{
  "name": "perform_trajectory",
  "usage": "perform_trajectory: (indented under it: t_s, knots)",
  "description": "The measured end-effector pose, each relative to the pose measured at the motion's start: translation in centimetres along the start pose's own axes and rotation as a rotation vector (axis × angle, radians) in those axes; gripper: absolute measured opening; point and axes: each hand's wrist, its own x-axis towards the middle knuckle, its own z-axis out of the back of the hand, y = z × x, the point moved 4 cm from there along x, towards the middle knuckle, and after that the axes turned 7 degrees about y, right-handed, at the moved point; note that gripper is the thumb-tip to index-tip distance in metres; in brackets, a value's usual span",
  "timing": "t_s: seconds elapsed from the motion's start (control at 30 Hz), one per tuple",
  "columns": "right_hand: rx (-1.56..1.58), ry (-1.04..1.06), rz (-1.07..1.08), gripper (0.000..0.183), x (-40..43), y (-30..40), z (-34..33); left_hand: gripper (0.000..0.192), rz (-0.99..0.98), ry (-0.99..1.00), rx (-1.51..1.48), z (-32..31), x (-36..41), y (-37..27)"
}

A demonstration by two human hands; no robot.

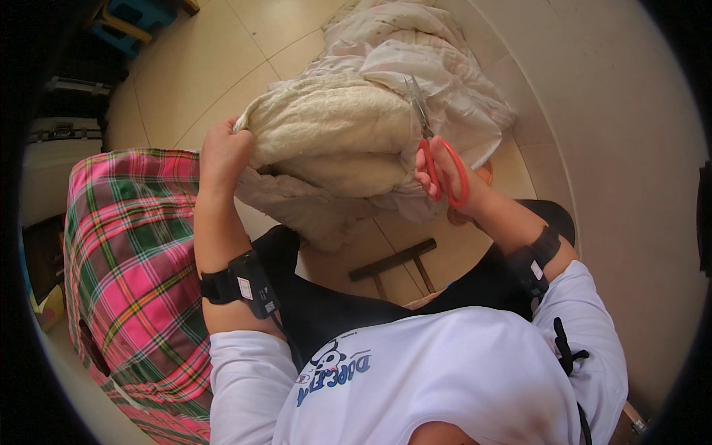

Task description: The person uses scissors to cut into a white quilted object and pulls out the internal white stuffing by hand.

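My left hand (225,150) grips the left edge of a cream cotton batting (334,111) and holds it raised above the floor. In my right hand (445,169) is a pair of scissors (425,128) with red handles. The blades point away from me, slightly parted, over the batting's right side. Thin white fabric (467,122) with a faint print lies around and behind the batting, bunched in folds. A dark fold opens between the batting's layers near my left hand. Where the batting ends beneath the white fabric is hidden.
At left stands something covered in pink and green plaid cloth (144,239). A pale wall (612,139) rises on the right. Between my legs is a dark wooden bar (392,260) on two supports. A blue stool (133,25) stands at upper left on the tiled floor (206,67).
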Motion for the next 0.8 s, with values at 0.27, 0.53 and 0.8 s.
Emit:
perform_trajectory:
  t_s: [0.27, 0.53, 0.8]
  knots:
    - [0.038, -0.009, 0.075, 0.058, -1.1, 1.3, -0.1, 0.040, -0.015, 0.035, -0.062, -0.3, 0.2, 0.1]
    - [-0.071, -0.042, 0.564, 0.051, -4.1, 7.7, 4.4, 0.041, 0.046, 0.042, 0.204, -0.7, -0.2, -1.0]
    - [-0.654, -0.388, 0.229, 0.048, 3.1, 5.3, 6.9, 0.043, 0.030, 0.013, 0.239, -1.2, -0.7, -2.0]
